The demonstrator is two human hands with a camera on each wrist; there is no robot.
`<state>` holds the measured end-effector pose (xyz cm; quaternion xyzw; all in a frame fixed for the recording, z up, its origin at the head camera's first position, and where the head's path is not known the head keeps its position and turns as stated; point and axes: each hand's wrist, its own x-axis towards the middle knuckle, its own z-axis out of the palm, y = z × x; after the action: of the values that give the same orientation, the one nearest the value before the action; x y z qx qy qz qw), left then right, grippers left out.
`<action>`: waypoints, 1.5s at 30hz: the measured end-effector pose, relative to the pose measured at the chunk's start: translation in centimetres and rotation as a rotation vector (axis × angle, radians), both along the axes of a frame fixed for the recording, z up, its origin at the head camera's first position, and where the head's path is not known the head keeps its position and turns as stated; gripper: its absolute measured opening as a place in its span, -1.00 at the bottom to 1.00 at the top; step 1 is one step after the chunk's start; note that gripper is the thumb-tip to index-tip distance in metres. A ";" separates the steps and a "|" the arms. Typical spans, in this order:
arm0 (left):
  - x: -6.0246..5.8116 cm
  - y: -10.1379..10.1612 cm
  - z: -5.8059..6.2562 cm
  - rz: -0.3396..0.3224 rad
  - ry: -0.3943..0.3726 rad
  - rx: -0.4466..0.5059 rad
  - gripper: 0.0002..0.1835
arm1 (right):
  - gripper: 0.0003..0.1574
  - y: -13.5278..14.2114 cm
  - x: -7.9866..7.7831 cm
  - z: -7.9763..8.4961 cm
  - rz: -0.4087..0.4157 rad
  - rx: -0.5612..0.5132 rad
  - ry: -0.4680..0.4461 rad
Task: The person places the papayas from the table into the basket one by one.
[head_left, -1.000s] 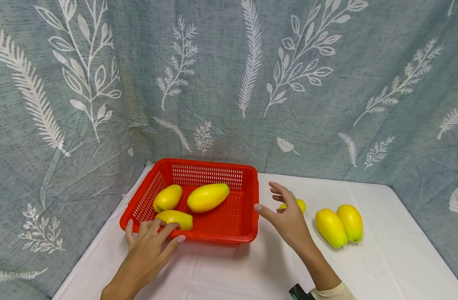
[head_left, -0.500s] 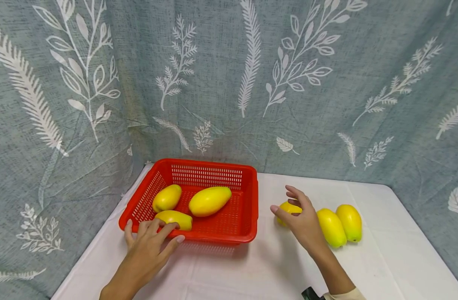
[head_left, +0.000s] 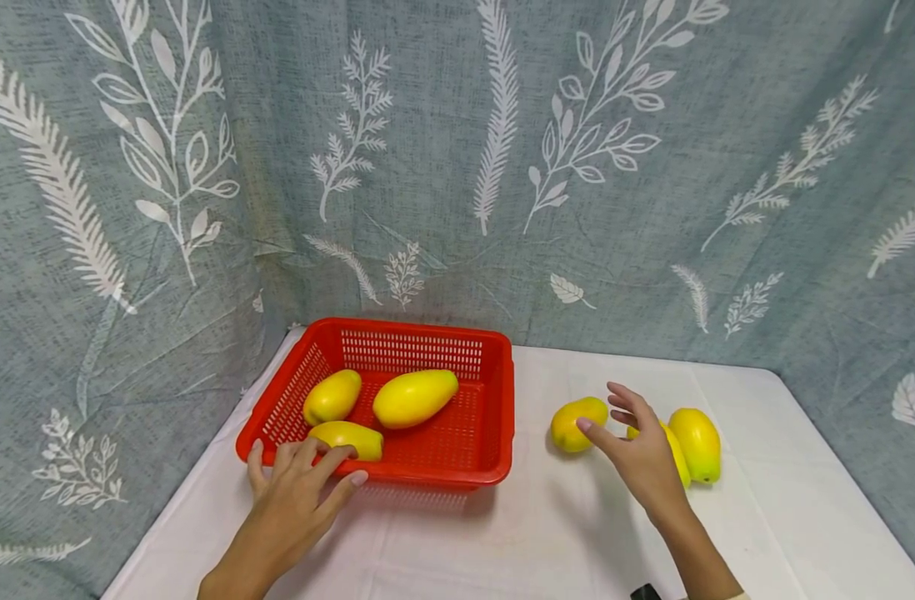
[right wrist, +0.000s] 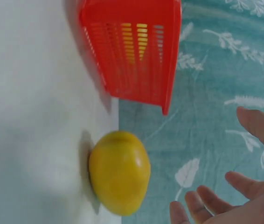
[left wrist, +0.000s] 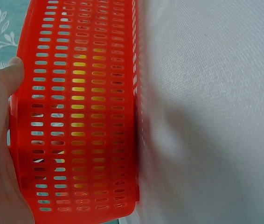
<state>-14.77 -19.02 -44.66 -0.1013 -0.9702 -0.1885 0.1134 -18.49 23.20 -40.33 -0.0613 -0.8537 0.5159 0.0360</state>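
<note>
My left hand (head_left: 296,496) grips the front rim of the red plastic basket (head_left: 442,475), its fingers bent over the edge; the left wrist view shows the thumb at the rim. Three smooth yellow papaya-like fruits lie inside: a long one (head_left: 415,398), one at the left (head_left: 333,397), and one (head_left: 352,439) partly behind my left fingers. My right hand (head_left: 645,462) hovers over the table with parted fingers and holds nothing. Left of it lies a yellow fruit (head_left: 570,433), seen apart from the hand in the right wrist view. It partly hides another fruit (head_left: 681,458).
A further yellow fruit (head_left: 697,442) with a greenish end lies at the right. White cloth (head_left: 532,533) covers the table. A blue-green curtain (head_left: 442,167) with white leaf prints hangs behind and at both sides.
My right hand has moved rightward from beside the basket, uncovering the nearest loose fruit. The long fruit in the basket has rocked slightly. My left hand has stayed on the rim.
</note>
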 end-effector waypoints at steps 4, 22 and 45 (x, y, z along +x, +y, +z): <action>0.0 0.0 0.1 0.002 0.001 0.003 -0.55 | 0.07 1.2 0.2 -0.2 -0.017 -0.005 -0.030; 0.2 0.0 0.4 0.005 -0.016 0.011 -0.55 | 0.10 5.8 1.8 -0.9 -0.111 0.054 -0.051; 0.0 0.2 0.5 -0.004 -0.009 0.014 -0.57 | 0.15 8.2 2.3 -2.2 -0.171 0.069 -0.114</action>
<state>-14.78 -18.79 -44.19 -0.1015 -0.9692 -0.1960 0.1093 -16.23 31.41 -42.48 -0.1620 -0.8632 0.4770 0.0332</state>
